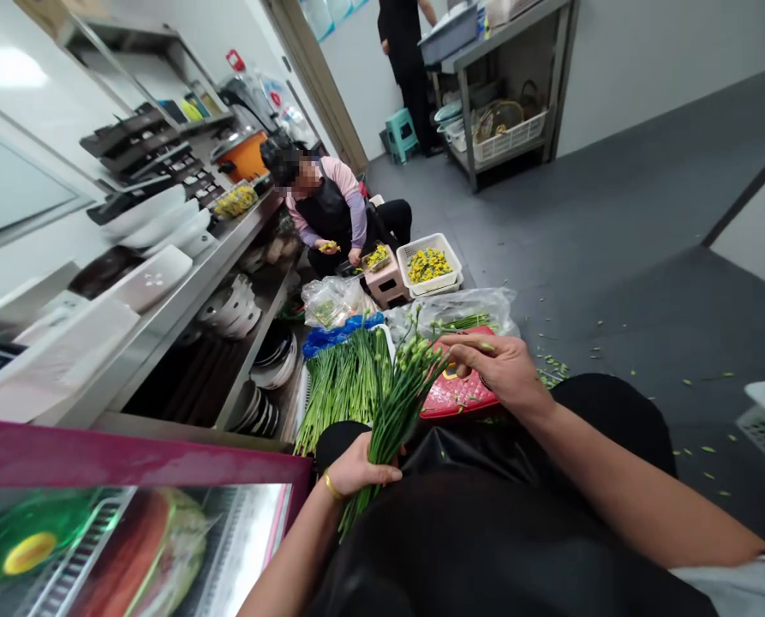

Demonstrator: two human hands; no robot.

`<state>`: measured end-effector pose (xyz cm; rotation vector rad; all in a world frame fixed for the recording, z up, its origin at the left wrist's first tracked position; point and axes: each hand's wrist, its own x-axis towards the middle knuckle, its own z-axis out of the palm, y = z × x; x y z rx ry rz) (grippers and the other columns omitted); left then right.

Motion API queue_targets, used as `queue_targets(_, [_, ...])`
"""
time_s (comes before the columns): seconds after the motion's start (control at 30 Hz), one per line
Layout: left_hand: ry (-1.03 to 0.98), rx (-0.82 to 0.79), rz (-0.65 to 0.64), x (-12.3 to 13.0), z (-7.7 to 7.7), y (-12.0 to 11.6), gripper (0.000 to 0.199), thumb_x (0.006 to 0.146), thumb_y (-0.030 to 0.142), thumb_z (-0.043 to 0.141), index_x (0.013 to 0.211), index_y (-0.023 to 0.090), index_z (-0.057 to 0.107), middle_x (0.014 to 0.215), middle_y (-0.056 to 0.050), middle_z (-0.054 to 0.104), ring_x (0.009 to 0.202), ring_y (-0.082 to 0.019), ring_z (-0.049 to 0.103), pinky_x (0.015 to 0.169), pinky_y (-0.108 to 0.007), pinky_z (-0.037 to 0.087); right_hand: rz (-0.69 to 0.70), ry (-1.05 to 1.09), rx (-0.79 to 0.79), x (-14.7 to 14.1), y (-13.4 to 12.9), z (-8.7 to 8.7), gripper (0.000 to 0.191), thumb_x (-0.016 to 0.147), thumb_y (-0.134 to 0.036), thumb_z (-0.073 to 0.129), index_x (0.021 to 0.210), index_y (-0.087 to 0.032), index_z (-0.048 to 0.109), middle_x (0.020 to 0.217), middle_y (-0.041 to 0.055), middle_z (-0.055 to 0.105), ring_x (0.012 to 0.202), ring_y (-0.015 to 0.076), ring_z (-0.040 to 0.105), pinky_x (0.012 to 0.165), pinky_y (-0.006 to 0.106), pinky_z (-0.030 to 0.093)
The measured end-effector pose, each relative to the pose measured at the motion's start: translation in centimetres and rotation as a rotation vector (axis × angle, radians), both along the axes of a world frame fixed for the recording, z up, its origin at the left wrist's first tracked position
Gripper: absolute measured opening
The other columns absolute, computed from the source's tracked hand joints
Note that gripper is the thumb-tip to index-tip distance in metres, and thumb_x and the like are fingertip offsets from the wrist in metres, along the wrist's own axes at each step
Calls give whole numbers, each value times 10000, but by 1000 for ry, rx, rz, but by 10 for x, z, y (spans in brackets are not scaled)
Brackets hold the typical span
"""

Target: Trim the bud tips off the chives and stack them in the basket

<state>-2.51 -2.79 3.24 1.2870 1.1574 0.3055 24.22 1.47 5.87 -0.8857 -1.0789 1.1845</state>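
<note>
My left hand (364, 470), with a yellow bangle at its wrist, is closed round a bunch of flowering chives (398, 411). The long green stems slant up to the right and end in pale green buds. Just right of those tips is my right hand (507, 370), its thumb and fingers pinched together on a small green chive bud (487, 347). Behind the bunch, more chives (343, 377) lie in a light-coloured basket, with blue plastic (343, 332) at its far end. A shiny red quilted-looking object (459, 396) sits below my right hand, scattered with green bits.
A seated person (331, 201) ahead handles yellow flowers beside a white basket of yellow flowers (428, 266). Metal shelving (195, 296) with dishes runs along the left, above a glass-fronted case (285, 514). Green scraps (552, 370) litter the floor. Another person (404, 77) stands by a far table.
</note>
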Motion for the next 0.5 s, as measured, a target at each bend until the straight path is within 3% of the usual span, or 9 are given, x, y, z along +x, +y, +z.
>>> queue_targets(0.17, [2, 8, -25, -6, -10, 1, 521, 518, 425, 826, 850, 90, 604, 650, 20, 534, 574, -85, 461, 541, -210, 349, -78, 110, 55, 3, -4, 7, 348, 701, -480, 725, 866, -175, 758, 623, 12, 648, 502, 73, 531, 502, 212, 480])
queue_targets(0.37, [-56, -55, 3, -14, -18, 1, 569, 501, 452, 830, 872, 105, 574, 612, 27, 551, 491, -88, 485, 477, -217, 376, -86, 50, 94, -2, -2, 23, 277, 726, -455, 713, 766, -183, 747, 611, 14, 624, 539, 85, 538, 506, 221, 449])
queue_targets(0.5, [-77, -53, 1, -17, -14, 1, 548, 490, 414, 838, 848, 108, 558, 569, 34, 563, 461, -82, 485, 474, -213, 377, -338, 223, 241, 24, 19, 49, 260, 714, -436, 704, 685, -181, 666, 639, 14, 621, 553, 87, 556, 519, 231, 442])
